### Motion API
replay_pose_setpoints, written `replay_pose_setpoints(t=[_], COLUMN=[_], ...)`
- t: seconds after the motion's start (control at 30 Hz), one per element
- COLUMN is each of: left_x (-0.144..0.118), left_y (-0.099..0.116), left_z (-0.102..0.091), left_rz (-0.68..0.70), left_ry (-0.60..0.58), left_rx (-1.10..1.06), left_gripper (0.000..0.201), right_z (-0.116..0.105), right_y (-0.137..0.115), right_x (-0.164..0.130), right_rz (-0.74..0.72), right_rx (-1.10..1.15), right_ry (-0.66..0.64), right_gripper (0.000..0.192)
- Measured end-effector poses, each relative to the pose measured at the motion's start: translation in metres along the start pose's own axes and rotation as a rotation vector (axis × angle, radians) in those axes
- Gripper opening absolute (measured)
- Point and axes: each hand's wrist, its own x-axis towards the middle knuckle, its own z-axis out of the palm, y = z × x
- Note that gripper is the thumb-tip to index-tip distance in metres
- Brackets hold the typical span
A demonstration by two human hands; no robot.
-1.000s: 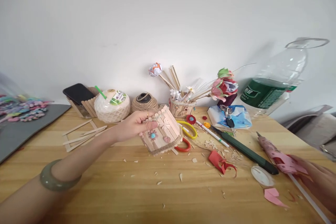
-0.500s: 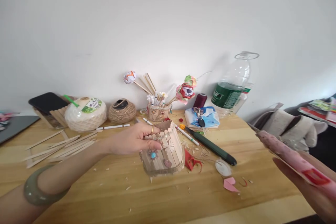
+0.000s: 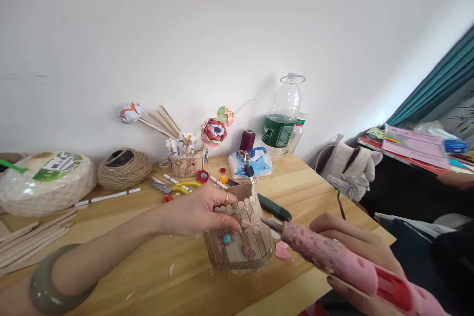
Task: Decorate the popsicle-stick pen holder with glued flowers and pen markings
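My left hand (image 3: 207,210) grips the rim of a small popsicle-stick basket (image 3: 240,242), thumb outside and fingers over the edge. Twine runs round the basket, and its front carries a blue bead flower (image 3: 226,238), a pale wooden flower (image 3: 251,223) and a brownish heart-shaped piece (image 3: 249,253). In my right hand (image 3: 359,247) is a pink hot glue gun (image 3: 344,261), its metal nozzle pointing left, close to the pale flower; I cannot tell whether it touches. A pink paper scrap (image 3: 283,250) lies just right of the basket.
Behind stand a decorated pot (image 3: 187,164) of sticks and paper flowers, a twine ball (image 3: 124,168), a wrapped coconut (image 3: 48,182) and a large bottle (image 3: 283,118). Scissors (image 3: 177,187) and a dark green tool (image 3: 274,207) lie near the basket. Loose popsicle sticks (image 3: 33,242) are at left.
The glue gun has come in from the right edge, its nozzle now near the basket's front. My view has turned to the right. My left hand still grips the basket.
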Motion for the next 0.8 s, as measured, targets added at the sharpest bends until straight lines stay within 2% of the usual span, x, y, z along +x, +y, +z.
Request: replay_pose_setpoints(t=[0.17,0.3,0.43,0.53,0.8], left_x=[0.008,0.013,0.015,0.016,0.017], left_y=[-0.002,-0.002,0.001,0.004,0.007], left_z=[0.002,0.003,0.003,0.004,0.004], left_rz=[-0.013,0.001,0.026,0.004,-0.003], left_ry=[-0.01,-0.003,-0.026,-0.039,-0.03], left_rx=[0.022,0.044,0.034,0.006,0.095], left_gripper=[0.018,0.019,0.018,0.016,0.02], right_z=[0.005,0.008,0.009,0.009,0.009], right_y=[0.004,0.007,0.01,0.012,0.012], right_x=[-0.009,-0.014,-0.016,-0.017,-0.019], right_rz=[0.005,0.054,0.078,0.062,0.083], right_rx=[0.067,0.105,0.116,0.093,0.09], right_ry=[-0.076,-0.135,-0.128,-0.128,-0.121], right_gripper=[0.026,0.038,0.043,0.04,0.041])
